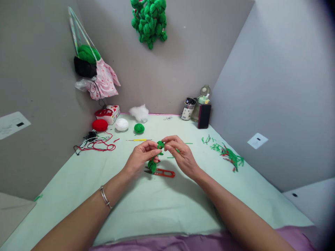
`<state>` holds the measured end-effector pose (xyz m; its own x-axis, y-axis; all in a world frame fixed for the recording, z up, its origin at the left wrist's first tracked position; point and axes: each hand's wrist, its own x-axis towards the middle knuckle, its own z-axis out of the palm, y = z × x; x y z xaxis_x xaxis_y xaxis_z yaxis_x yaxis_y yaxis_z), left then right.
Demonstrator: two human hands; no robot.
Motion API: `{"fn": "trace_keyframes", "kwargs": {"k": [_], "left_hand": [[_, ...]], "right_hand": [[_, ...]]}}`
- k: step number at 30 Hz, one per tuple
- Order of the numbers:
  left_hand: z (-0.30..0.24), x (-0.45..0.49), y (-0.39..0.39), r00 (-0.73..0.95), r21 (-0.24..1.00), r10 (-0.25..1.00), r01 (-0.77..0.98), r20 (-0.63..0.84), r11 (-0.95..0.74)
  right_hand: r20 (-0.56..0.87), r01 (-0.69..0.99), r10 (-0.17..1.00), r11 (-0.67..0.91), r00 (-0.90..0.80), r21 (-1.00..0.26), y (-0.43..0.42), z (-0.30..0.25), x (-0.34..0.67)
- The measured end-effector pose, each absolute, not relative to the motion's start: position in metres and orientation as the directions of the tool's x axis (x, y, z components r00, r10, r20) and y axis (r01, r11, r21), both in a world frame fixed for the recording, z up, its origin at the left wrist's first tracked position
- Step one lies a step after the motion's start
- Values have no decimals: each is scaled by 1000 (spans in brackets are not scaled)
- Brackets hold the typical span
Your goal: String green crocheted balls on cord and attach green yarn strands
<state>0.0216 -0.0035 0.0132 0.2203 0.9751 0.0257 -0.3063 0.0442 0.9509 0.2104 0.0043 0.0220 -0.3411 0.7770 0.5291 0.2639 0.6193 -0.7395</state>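
Between both hands, above the middle of the table, is a small green crocheted piece [152, 166], with its lower rounded part hanging down. My left hand [142, 153] is closed on its upper part between thumb and fingers. From the other side, my right hand [180, 152] pinches the top right edge of the same piece; whether a needle or yarn end is also in its fingertips cannot be made out. Red-handled thread snips [164, 173] lie just below the hands, their blades partly behind the hanging part. Behind my left hand lies a yellow-handled crochet hook [138, 140].
Green [139, 128], white [121, 124] and red yarn balls [99, 125] sit at the back left, near tangled yarn [99, 143] and white stuffing [140, 113]. At right are yarn scraps [230, 156], a phone [204, 116] and a pen cup [187, 109]. Green crocheted pieces [150, 22] hang on the wall.
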Motion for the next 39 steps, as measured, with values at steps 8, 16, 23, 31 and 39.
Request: {"fn": "trace_keyframes", "kwargs": {"k": [8, 16, 23, 31, 39], "left_hand": [[11, 23, -4, 245, 940, 969, -335, 17, 68], [7, 23, -2, 239, 953, 968, -304, 76, 0], [9, 23, -3, 211, 956, 976, -293, 49, 15], [9, 25, -4, 241, 957, 969, -289, 44, 28], [9, 20, -4, 461, 971, 881, -142, -109, 194]], "right_hand": [[472, 158, 806, 550, -358, -820, 7, 15, 206], [461, 149, 823, 528, -332, -836, 7, 16, 207], [481, 59, 849, 503, -216, -862, 10, 14, 207], [529, 244, 795, 598, -296, -763, 5, 23, 206], [414, 227, 782, 558, -467, -798, 8, 27, 213]]}}
